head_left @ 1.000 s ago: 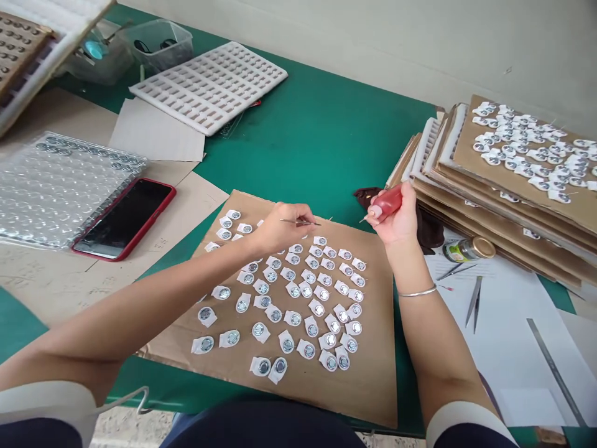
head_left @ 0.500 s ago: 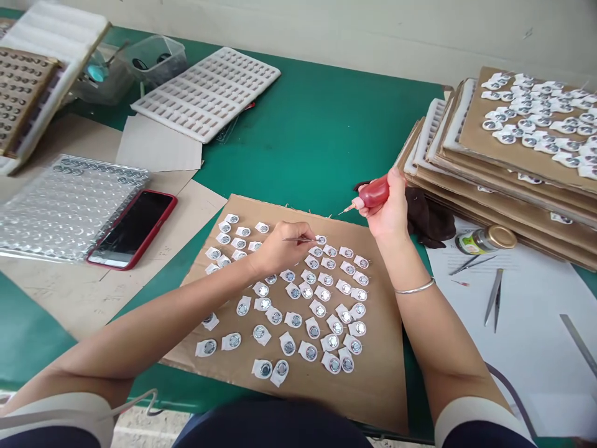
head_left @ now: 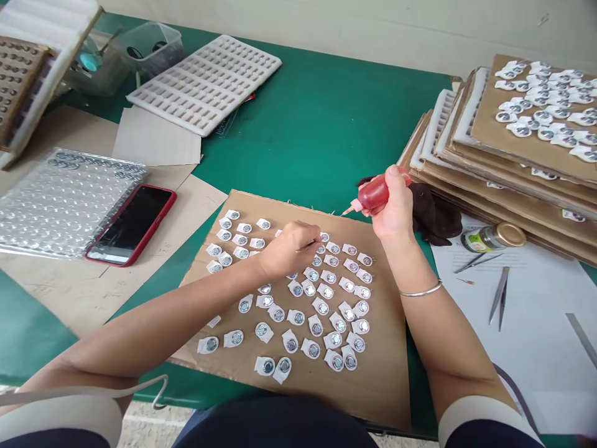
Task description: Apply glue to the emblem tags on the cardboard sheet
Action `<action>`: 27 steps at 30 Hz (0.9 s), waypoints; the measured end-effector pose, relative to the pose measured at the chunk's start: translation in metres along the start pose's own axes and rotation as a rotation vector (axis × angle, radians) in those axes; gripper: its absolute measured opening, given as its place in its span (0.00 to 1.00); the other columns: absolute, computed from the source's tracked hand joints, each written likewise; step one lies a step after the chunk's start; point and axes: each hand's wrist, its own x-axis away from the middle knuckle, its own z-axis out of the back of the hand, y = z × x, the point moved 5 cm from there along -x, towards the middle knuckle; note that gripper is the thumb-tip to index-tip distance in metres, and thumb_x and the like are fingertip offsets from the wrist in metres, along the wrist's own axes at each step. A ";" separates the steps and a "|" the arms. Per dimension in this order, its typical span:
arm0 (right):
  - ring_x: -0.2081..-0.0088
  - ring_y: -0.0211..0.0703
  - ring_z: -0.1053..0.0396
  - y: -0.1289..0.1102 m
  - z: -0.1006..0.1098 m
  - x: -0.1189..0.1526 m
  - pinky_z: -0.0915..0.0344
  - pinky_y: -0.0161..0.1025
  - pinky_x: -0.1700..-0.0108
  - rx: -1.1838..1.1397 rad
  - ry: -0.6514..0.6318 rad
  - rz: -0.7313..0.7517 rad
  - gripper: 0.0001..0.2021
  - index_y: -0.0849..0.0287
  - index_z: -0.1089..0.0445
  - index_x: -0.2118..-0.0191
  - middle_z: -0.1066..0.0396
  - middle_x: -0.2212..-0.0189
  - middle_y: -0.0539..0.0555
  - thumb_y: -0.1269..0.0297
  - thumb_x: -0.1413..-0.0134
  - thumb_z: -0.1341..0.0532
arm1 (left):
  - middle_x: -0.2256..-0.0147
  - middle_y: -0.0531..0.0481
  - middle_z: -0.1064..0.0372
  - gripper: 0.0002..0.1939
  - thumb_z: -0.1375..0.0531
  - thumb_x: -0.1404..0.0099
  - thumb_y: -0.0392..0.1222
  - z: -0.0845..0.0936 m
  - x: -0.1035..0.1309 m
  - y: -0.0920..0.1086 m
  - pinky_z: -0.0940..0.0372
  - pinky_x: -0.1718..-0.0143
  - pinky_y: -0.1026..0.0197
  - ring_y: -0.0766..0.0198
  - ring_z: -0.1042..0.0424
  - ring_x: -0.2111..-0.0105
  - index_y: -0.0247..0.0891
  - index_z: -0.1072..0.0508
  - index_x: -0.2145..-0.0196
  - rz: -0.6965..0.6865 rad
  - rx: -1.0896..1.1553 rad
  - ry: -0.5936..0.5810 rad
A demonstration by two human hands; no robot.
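Note:
My left hand is closed on thin metal tweezers, low over the upper middle of a brown cardboard sheet. Just beyond its fingertips lies a small white tab with a round metal piece. Several more such pieces are spread over the sheet. In my right hand is a red squeeze bottle with a thin needle tip, which points down and left above the sheet's far edge. The bottle is gripped by the fingers and thumb.
Stacked cardboard and foam trays stand at the right, near a dark cloth, a glass jar and loose tweezers. At the left are a phone, a clear blister tray, a white foam tray and plastic boxes.
The view has shifted slightly. My left hand has turned a little, so its tweezers show less clearly. My right hand still holds the red bottle in nearly the same place.

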 end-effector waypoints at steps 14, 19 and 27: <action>0.76 0.39 0.35 -0.005 -0.038 0.050 0.34 0.41 0.69 0.746 -0.071 0.365 0.15 0.57 0.36 0.74 0.33 0.79 0.49 0.51 0.55 0.37 | 0.79 0.46 0.36 0.11 0.51 0.44 0.23 -0.035 0.018 0.047 0.44 0.71 0.56 0.60 0.35 0.77 0.33 0.37 0.78 -0.375 -0.773 0.040; 0.77 0.38 0.38 -0.005 -0.040 0.051 0.36 0.39 0.71 0.807 -0.094 0.476 0.14 0.56 0.38 0.75 0.34 0.79 0.49 0.52 0.56 0.36 | 0.80 0.46 0.37 0.10 0.50 0.44 0.23 -0.038 0.021 0.045 0.47 0.73 0.57 0.59 0.36 0.78 0.34 0.37 0.78 -0.381 -0.764 0.037; 0.76 0.40 0.36 -0.004 -0.039 0.050 0.35 0.41 0.69 0.810 -0.103 0.497 0.14 0.55 0.38 0.74 0.33 0.78 0.49 0.52 0.55 0.37 | 0.78 0.44 0.36 0.09 0.50 0.43 0.24 -0.041 0.024 0.041 0.46 0.72 0.56 0.59 0.35 0.76 0.33 0.36 0.76 -0.366 -0.760 -0.002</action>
